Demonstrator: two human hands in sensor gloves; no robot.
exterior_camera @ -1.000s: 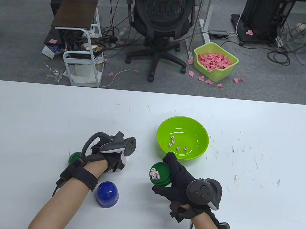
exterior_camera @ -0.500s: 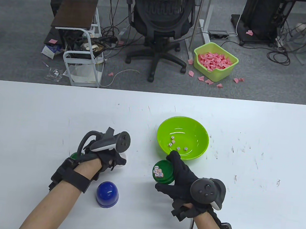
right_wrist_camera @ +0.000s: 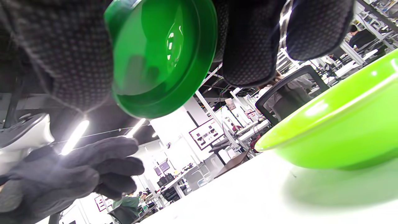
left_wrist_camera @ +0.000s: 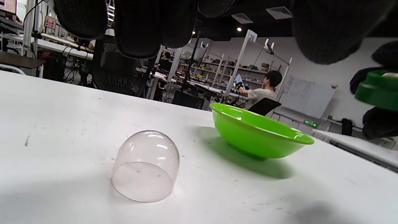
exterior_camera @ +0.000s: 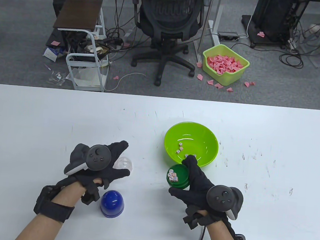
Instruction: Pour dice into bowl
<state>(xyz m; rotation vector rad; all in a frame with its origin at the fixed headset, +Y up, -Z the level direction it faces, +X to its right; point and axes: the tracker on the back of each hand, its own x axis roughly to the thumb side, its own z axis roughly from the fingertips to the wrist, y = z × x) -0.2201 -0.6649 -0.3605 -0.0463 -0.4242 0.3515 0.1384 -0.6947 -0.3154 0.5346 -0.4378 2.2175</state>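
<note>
**Dice cup reaches the bowl's rim as the left hand lets go of the clear dome**

Dice (exterior_camera: 173,177), a small heap of white ones, sit in the dark green cup (exterior_camera: 179,177) that the right hand (exterior_camera: 199,186) grips, fingers curled round its far side and thumb under it. Over the last second that hand has carried the cup up and to the right: it was well short of the bowl and now sits just beside the near rim of the lime green bowl (exterior_camera: 211,142), with a fingertip reaching over the rim. The cup's mouth faces up and toward the camera, so nothing has spilled yet. A handful of dice already lie in the bowl's bottom, and their number looks unchanged.

The left hand (exterior_camera: 99,165) has changed more. A second ago it was turned on edge over the clear dome (left_wrist_camera: 145,166); now it lies flat, palm down, fingers straight and spread, holding nothing. The left wrist view shows the dome standing mouth-down on the white table (exterior_camera: 35,119), apart from the fingers above it. A blue dome (exterior_camera: 112,203) stands just near of that hand.

My reading: uncovering is done and transport is nearly finished. What remains is to bring the cup's lip over the rim and tip it forward. The bowl is shallow and the dice are light, so a fast tip could bounce some out.
</note>
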